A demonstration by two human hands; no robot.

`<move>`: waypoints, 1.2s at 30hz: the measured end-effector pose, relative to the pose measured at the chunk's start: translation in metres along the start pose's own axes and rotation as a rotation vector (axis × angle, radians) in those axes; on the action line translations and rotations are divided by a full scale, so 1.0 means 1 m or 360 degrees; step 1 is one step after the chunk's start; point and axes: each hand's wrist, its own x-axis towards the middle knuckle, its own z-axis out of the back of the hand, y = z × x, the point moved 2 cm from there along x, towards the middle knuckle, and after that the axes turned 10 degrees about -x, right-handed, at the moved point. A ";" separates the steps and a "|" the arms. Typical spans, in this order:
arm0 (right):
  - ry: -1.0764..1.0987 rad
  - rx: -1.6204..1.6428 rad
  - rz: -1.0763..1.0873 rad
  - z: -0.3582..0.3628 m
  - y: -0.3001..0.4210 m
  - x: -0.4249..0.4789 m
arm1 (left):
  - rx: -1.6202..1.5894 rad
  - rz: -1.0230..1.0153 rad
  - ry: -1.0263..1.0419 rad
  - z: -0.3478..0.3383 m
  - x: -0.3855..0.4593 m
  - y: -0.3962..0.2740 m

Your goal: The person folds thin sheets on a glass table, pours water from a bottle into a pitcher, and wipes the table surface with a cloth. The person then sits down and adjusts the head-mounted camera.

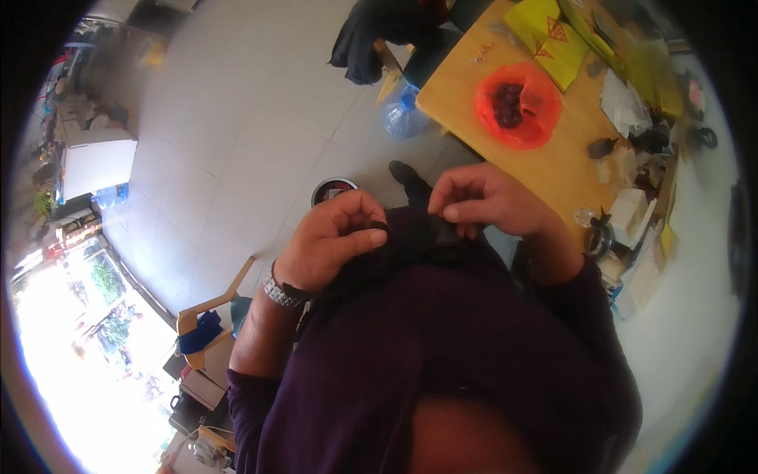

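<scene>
My left hand pinches a small dark piece between thumb and forefinger, above my lap. Its exact kind is too small to tell. A metal-band watch sits on the left wrist. My right hand is level with it and a short way apart, thumb and forefinger drawn together; whether anything is between them cannot be made out. Beyond that hand, on the wooden table, lies an open red plastic bag with several dark round fruits in it.
A yellow printed bag, a clear plastic bag and small clutter lie along the table's wall side. A large water bottle stands on the floor by the table corner. Below my left hand is a round bin. A wooden chair stands left.
</scene>
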 end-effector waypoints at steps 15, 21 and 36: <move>-0.0365 -0.0903 0.0531 -0.045 0.064 0.055 | -0.0236 -0.0272 0.0196 0.041 -0.035 0.014; -0.1618 -0.1040 0.0966 0.017 0.100 0.109 | 0.0529 -0.0394 0.0173 0.030 -0.065 0.010; -0.0461 0.1086 0.1052 0.080 0.076 0.002 | -0.0710 -0.0755 -0.1205 0.139 -0.130 0.020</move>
